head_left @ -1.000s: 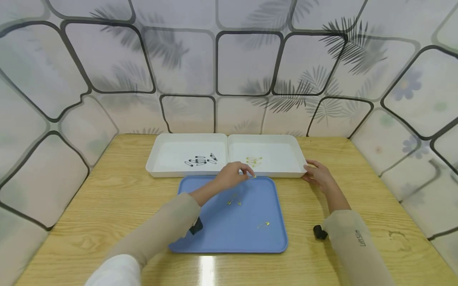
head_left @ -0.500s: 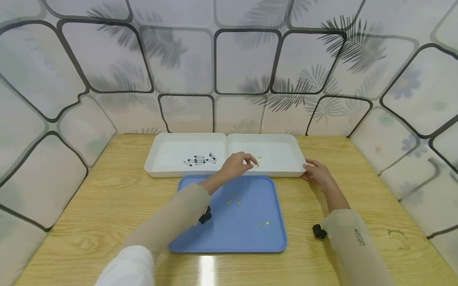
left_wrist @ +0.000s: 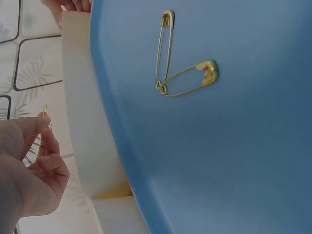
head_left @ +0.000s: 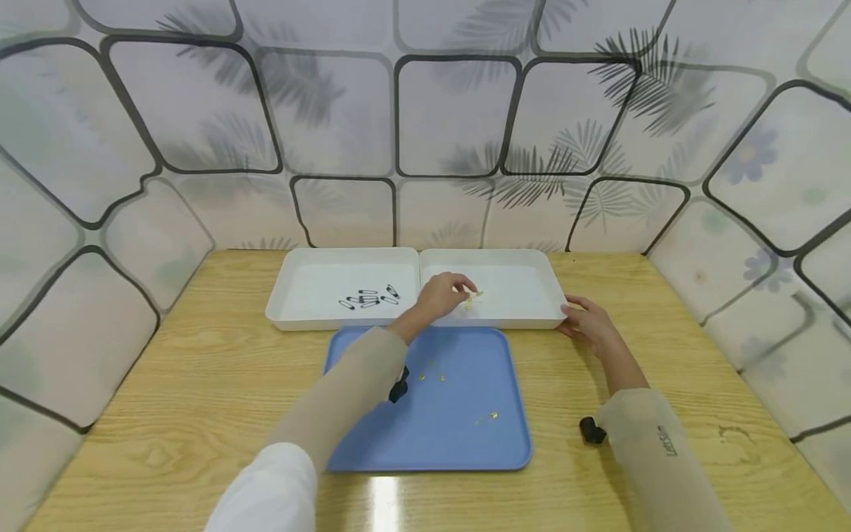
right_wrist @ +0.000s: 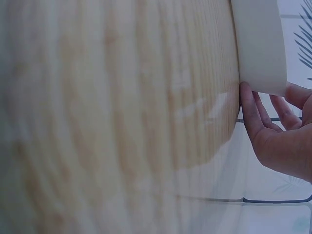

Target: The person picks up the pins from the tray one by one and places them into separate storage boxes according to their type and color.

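In the head view my left hand [head_left: 440,295] is over the right white tray [head_left: 525,277], close above the gold safety pins [head_left: 469,303] lying in it. Thumb and fingertips pinch one gold safety pin [left_wrist: 45,108], whose head sticks up past them in the left wrist view. My right hand [head_left: 590,325] holds the right tray at its front right corner, with fingers [right_wrist: 247,105] against the wall's end. Two gold safety pins [left_wrist: 189,78] rest with their coils together on the blue tray [left_wrist: 234,161]; another safety pin [head_left: 493,416] lies nearer its front right corner.
The left white tray [head_left: 312,284] holds several black safety pins [head_left: 368,299] and stands against the right one. Both sit behind the blue tray on the wooden table [head_left: 199,384]. Patterned walls [head_left: 459,118] close in the back and sides.
My left hand has moved forward from over the blue tray's back edge into the right white tray, carrying the gold safety pin. My right hand has stayed at the tray's corner.
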`<control>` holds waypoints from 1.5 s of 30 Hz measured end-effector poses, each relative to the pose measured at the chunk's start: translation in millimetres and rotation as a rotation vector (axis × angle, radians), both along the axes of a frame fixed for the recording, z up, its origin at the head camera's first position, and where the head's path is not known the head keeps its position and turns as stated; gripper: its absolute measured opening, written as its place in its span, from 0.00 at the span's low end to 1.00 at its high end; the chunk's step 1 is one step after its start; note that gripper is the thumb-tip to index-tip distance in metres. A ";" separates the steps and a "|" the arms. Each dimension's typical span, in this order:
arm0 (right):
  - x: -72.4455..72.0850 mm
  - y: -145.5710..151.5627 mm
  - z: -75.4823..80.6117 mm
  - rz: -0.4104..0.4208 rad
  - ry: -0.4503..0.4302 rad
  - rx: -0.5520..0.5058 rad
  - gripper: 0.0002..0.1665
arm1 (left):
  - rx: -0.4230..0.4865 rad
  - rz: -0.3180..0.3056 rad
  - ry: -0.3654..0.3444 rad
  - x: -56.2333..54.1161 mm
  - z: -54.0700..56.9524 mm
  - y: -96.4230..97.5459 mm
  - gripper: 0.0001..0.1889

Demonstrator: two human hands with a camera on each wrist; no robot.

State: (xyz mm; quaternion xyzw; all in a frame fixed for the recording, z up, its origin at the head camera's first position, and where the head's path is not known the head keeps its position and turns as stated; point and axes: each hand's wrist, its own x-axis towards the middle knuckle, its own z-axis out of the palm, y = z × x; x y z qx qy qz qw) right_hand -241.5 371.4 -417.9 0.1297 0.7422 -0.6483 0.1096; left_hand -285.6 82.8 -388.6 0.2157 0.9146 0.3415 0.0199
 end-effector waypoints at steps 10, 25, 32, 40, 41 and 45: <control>-0.9 3.1 1.8 -0.022 0.015 -0.002 0.33 | -0.031 0.015 -0.030 -13.5 -3.0 11.1 0.08; -0.3 3.0 1.6 0.010 0.007 -0.008 0.32 | -0.094 0.035 -0.077 -25.0 -16.6 30.4 0.09; -1.3 2.2 -0.4 -0.009 0.006 -0.009 0.32 | -0.109 0.069 -0.078 -23.6 -20.0 32.8 0.10; -0.7 0.4 0.7 -0.014 0.010 -0.005 0.32 | -0.114 0.088 -0.100 -23.4 -19.4 33.6 0.09; -0.7 0.6 0.9 -0.014 0.009 -0.004 0.32 | -0.111 0.091 -0.099 -24.0 -19.7 33.8 0.09; -0.9 1.1 0.5 -0.014 0.008 -0.007 0.32 | -0.107 0.098 -0.099 -26.5 -20.6 34.2 0.09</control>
